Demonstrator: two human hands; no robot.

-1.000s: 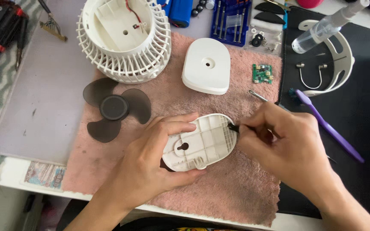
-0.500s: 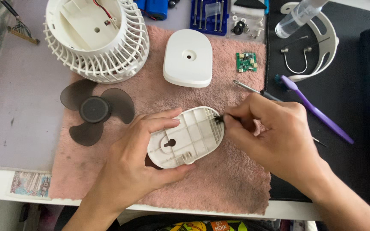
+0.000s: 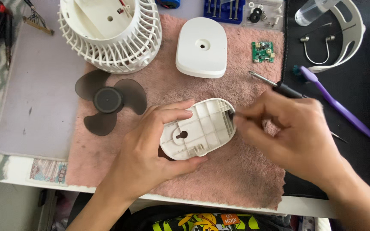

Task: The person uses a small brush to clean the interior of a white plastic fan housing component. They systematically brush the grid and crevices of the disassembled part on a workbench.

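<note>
Dark fan blade [image 3: 108, 101] resting far left on pink towel [image 3: 236, 179]. Left hand [image 3: 150, 147] clamped around ribbed white cover [image 3: 202, 128], lifted over the towel. Right hand [image 3: 292, 132] pinching small dark tool [image 3: 231, 114] against cover's right edge.

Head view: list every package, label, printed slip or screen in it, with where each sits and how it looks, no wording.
Blue plastic screwdriver-bit case: top edge, above the pink towel, holding silver bits.
Clear plastic tray of small parts: just right of that case, with black and white pieces.
Printed paper slip: front table edge, left of the towel, rectangular, pale with reddish and blue patterning.
Orange label on yellow-green patterned fabric: bottom edge, small.
No screens.
</note>
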